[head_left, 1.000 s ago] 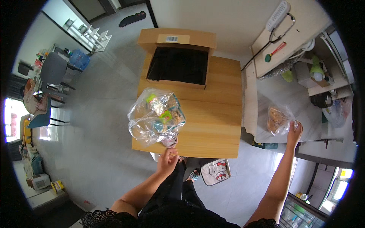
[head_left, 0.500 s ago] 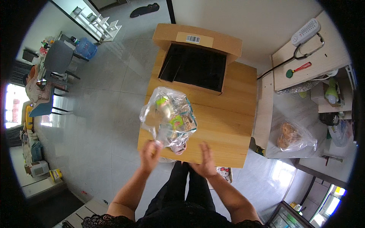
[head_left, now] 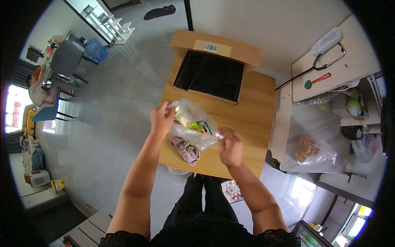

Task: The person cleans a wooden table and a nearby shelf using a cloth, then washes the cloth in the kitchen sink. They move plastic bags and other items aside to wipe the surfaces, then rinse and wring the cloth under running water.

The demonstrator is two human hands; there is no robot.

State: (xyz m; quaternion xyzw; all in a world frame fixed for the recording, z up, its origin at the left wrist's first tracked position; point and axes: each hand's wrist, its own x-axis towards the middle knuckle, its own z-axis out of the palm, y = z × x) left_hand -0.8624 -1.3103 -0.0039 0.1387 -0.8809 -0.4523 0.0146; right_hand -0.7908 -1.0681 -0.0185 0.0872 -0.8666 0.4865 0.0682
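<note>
So the light wood bench (head_left: 255,113) in the middle of the frame is kinda crowded. Its upper part is taken up by an open brown cardboard box (head_left: 235,52) with shiny black stuff (head_left: 212,74) inside, so there's not much room past the bag on that side. Toward the bench's lower left there's a scrunched pink-and-grey cloth (head_left: 187,152), right by the bag's lower edge.

Over at the right of the frame, a pale wood cabinet (head_left: 282,119) has another see-through bag with orange-brown lumps (head_left: 308,150) sitting in it. Up top right you've got a white power strip (head_left: 327,41) and a little red-handled green thing (head_left: 317,81). Upper left is a grey chair (head_left: 66,57) plus a big blue water jug (head_left: 96,50), both well apart from the bench.

Now the main thing: a clear crinkly plastic bag (head_left: 191,135), just left of centre in the frame, over the lower half of the bench. It's pretty wrinkled and catches the light, and you can see packets in it, one bright green and yellow, one with teal edging. Can't tell if its bottom touches the wood.

Left hand (head_left: 161,118) is pinching the bag's upper left edge, and the right hand (head_left: 231,147) has its right edge bunched in curled fingers.
</note>
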